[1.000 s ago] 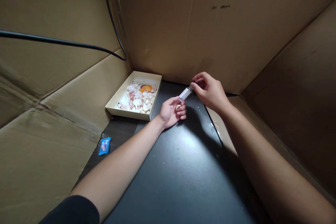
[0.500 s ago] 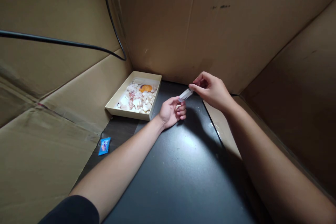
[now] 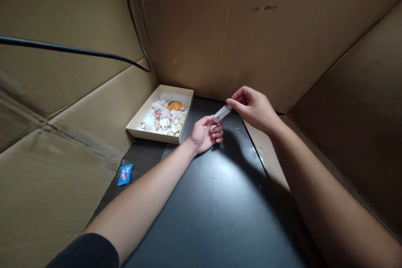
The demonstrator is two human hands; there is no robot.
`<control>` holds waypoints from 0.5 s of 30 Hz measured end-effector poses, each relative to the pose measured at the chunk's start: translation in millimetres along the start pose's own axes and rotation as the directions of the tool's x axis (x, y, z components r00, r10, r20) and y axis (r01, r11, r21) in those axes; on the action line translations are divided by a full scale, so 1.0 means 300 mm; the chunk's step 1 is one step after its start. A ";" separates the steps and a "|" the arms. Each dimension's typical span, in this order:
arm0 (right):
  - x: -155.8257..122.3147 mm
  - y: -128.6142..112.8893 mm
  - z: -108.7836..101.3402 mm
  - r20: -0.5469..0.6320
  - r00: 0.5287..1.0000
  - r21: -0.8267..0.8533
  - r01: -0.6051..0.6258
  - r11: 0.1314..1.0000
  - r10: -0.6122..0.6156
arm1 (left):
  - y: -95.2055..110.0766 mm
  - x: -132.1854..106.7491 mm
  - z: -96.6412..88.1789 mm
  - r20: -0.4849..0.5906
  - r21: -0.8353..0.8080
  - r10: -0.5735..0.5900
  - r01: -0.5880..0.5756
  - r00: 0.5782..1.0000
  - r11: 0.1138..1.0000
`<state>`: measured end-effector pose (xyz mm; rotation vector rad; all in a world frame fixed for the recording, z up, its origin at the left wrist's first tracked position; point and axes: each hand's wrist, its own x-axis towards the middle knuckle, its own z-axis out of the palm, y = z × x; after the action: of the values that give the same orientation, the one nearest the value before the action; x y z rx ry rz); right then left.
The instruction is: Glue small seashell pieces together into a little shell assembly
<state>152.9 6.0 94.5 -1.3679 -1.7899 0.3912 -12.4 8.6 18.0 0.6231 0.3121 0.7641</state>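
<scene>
My left hand [image 3: 201,137] is palm up over the dark table, its thumb and fingers closed at the lower end of a small clear, whitish bottle [image 3: 222,113]. A small pale, ridged shell [image 3: 213,128] shows against the curled fingers of that same hand. My right hand [image 3: 253,108] pinches the bottle's upper end from above; the fingertips hide that end, so whether a cap is on it I cannot tell. Left of my hands stands a shallow cream box [image 3: 153,135] with many white and pinkish shells in it, along with an orange shell [image 3: 175,105].
A blue candy wrapper packet [image 3: 124,175] lies on the dark table [image 3: 201,213] beside my left forearm. Cardboard walls [image 3: 201,29] enclose the table at the back and sides. A black cable [image 3: 78,51] loops across the upper left.
Hardly anything differs: both hands hold the bottle in nearly the same place. The whole view has shifted very slightly.
</scene>
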 end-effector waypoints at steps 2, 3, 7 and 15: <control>-0.001 -0.002 -0.001 -0.007 1.000 -0.020 -0.003 1.000 0.003 | 0.000 -0.001 0.002 -0.005 0.000 -0.003 0.003 1.000 1.000; -0.001 -0.002 -0.002 -0.004 1.000 -0.036 -0.003 0.999 0.003 | 0.000 -0.001 0.003 -0.009 -0.001 -0.009 0.009 1.000 1.000; -0.002 -0.005 -0.004 0.066 0.998 -0.090 -0.004 0.996 0.010 | 0.002 -0.003 0.008 -0.040 -0.005 -0.021 0.021 0.999 1.000; -0.004 -0.010 0.000 0.049 0.998 -0.052 0.027 0.998 -0.024 | 0.002 -0.001 0.006 -0.031 0.035 -0.020 0.021 0.999 0.999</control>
<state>151.2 3.9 96.0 -1.3811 -1.8675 0.3688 -12.1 7.9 19.6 0.6409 0.3605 0.7506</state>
